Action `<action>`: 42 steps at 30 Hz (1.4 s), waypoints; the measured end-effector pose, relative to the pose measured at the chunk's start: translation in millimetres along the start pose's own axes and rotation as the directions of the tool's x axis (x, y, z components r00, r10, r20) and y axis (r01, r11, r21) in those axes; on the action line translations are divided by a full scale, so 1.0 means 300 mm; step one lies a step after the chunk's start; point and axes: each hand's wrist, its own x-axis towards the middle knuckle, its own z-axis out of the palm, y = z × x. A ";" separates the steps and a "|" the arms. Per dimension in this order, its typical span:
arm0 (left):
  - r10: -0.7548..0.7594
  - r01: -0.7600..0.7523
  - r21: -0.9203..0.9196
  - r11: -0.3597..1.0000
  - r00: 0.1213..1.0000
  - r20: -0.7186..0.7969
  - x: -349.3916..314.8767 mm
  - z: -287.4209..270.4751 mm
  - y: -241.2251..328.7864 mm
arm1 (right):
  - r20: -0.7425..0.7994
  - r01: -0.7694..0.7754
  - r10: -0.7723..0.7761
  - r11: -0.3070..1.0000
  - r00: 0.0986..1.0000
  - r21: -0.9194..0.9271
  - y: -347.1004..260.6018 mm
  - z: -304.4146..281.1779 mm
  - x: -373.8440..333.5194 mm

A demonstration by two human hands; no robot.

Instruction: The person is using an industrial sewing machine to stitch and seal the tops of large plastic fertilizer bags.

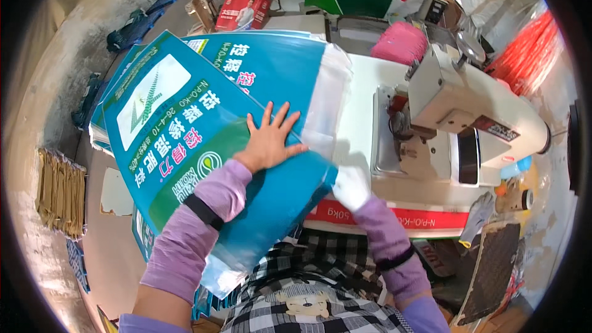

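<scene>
A large teal printed woven sack lies slantwise in front of me, on top of a stack of similar sacks. My left hand, bare, is spread flat on the upper sack, its fingers apart. In a white glove, my right hand pinches that sack's right corner by the table's front edge; its fingertips are partly hidden. To the right of both hands stands a white industrial sewing machine, its needle area beside the sack's edge.
A pink rounded bundle sits behind the machine. Red strands hang at the far right. Folded brown bundles stand at the left wall. A red printed box is at the back. A dark worn board leans at the lower right.
</scene>
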 end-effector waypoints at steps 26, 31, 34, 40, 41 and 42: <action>-0.968 -0.006 -0.974 0.226 0.112 -0.226 -1.285 0.349 0.026 | 0.100 -0.448 0.489 0.675 0.867 0.587 -0.140 0.032 0.027; -0.894 0.117 -0.891 0.439 0.161 -0.419 -1.504 -0.342 0.009 | 0.283 -0.536 0.476 0.561 0.833 0.631 -0.473 0.096 -0.149; -0.846 0.147 -0.835 0.530 0.153 -0.511 -1.734 -0.448 0.031 | 0.609 -0.669 0.326 0.113 0.723 0.735 -0.606 0.231 -0.337; -0.881 0.032 -0.922 0.386 -0.285 -0.378 -2.218 -0.005 0.010 | 0.516 -0.356 -0.147 0.568 0.844 0.743 -0.906 0.430 0.051; -0.894 -0.028 -0.943 0.332 -0.328 -0.305 -2.169 0.037 0.008 | 0.412 0.040 -0.315 0.832 0.855 0.554 -0.922 0.493 0.183; -0.893 -0.079 -0.953 0.294 -0.379 -0.243 -2.120 0.061 -0.010 | 0.198 0.302 -0.438 0.822 0.877 0.482 -0.964 0.556 0.280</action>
